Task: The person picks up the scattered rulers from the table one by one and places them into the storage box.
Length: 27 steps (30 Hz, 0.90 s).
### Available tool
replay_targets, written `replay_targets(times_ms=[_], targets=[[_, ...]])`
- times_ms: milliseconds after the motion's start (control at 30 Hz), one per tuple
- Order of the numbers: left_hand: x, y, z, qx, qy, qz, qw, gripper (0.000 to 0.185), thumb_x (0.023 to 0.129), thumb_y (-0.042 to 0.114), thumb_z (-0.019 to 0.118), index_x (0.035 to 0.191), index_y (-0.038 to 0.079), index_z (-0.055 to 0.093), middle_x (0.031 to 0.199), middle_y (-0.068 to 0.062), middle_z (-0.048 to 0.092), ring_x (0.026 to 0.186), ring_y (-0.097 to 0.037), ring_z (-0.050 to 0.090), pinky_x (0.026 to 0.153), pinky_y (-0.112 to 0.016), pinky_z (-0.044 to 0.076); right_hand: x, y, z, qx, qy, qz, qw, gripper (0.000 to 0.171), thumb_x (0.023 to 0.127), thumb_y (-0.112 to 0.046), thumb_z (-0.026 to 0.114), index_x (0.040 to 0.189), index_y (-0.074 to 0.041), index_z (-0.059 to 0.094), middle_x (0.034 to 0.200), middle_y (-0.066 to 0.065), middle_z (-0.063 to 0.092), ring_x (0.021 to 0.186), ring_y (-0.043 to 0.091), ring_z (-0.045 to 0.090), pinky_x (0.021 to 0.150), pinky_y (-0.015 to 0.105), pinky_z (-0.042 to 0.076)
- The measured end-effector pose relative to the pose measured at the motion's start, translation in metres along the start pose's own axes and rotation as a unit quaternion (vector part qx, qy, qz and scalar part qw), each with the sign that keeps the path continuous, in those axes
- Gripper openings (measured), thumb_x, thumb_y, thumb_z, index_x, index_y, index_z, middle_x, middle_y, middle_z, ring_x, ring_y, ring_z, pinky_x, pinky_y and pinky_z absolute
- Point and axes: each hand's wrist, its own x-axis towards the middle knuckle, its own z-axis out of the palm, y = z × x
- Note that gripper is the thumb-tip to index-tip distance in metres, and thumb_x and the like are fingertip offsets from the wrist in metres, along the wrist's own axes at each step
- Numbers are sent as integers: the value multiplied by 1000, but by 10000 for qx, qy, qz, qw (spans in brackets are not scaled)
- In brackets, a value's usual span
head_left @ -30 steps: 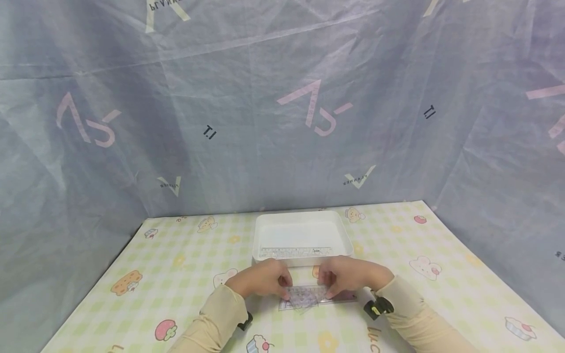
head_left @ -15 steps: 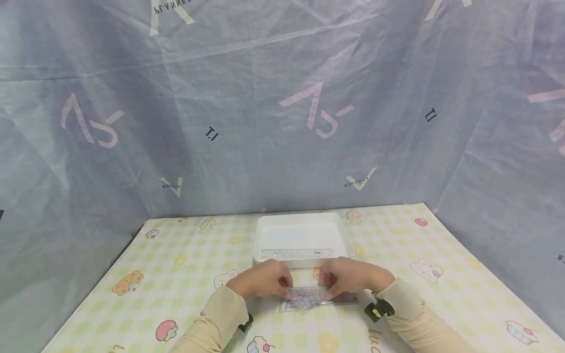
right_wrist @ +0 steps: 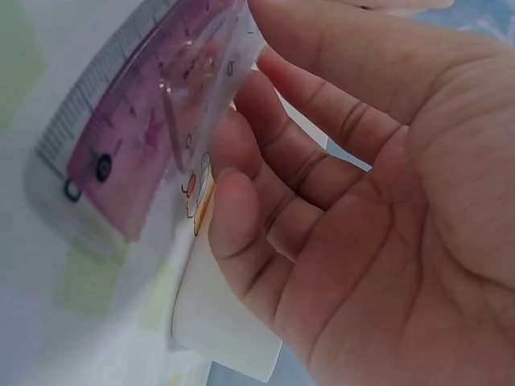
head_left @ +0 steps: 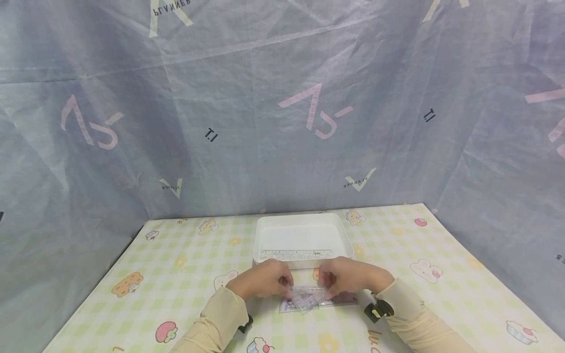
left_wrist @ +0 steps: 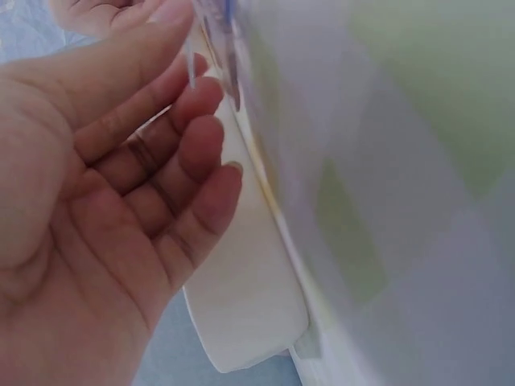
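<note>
Both hands are in the middle of the head view, thumbs and fingertips facing each other. My left hand (head_left: 265, 279) pinches one end of a clear plastic set square (head_left: 304, 296), and my right hand (head_left: 346, 275) pinches the other. In the left wrist view only its thin edge (left_wrist: 191, 64) shows at the thumb. The right wrist view shows its marked, cut-out face (right_wrist: 183, 121) slanting at the fingertips. Beneath it lies a pink-purple ruler (right_wrist: 133, 173) with a star and scale marks. A clear curved-scale piece (head_left: 287, 307), perhaps a protractor, lies at its left, partly covered.
A white tray (head_left: 304, 220) stands just beyond the hands, with a clear ruler (head_left: 295, 254) lying along its near side. The table has a green checked cloth (head_left: 194, 279) with cartoon prints. Grey-blue curtains (head_left: 265, 147) enclose the back and sides.
The set square tilts slightly between the fingers. Both hands stay nearly in place, and the tray and its ruler have not moved.
</note>
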Motion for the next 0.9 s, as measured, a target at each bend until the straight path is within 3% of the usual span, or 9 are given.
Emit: replay_targets(times_ms=[300, 567, 733, 900], targets=[[-1, 3, -2, -163, -56, 88, 9998, 19, 84, 23, 79, 99, 12, 78, 82, 15, 61, 71, 2, 54, 68, -17, 48, 0, 3, 0, -1, -100, 197, 9998, 23, 80, -16, 82, 95, -18, 66, 84, -6, 62, 75, 5, 54, 69, 24, 48], [-2, 5, -2, -364, 104, 196, 9991, 5, 86, 21, 77, 83, 17, 77, 79, 16, 62, 69, 2, 55, 66, -16, 48, -1, 1, 1, 125, -212, 255, 9994, 26, 75, -12, 84, 94, -16, 67, 80, -3, 63, 68, 7, 55, 64, 24, 48], [-2, 5, 1, -323, -79, 250, 9991, 7, 82, 23, 82, 85, 19, 77, 80, 17, 59, 72, 2, 54, 69, -16, 48, 0, 4, 2, -1, -140, 177, 9997, 24, 75, -12, 84, 91, -16, 67, 79, -5, 62, 69, 5, 53, 65, 23, 48], [-3, 5, -1, -325, -30, 378, 9987, 9, 83, 10, 77, 90, 17, 77, 81, 15, 62, 74, 1, 55, 70, -17, 49, -1, 6, -3, -355, 38, -105, 9993, 19, 78, -15, 82, 91, -17, 68, 80, -10, 61, 73, 2, 54, 69, 23, 49]])
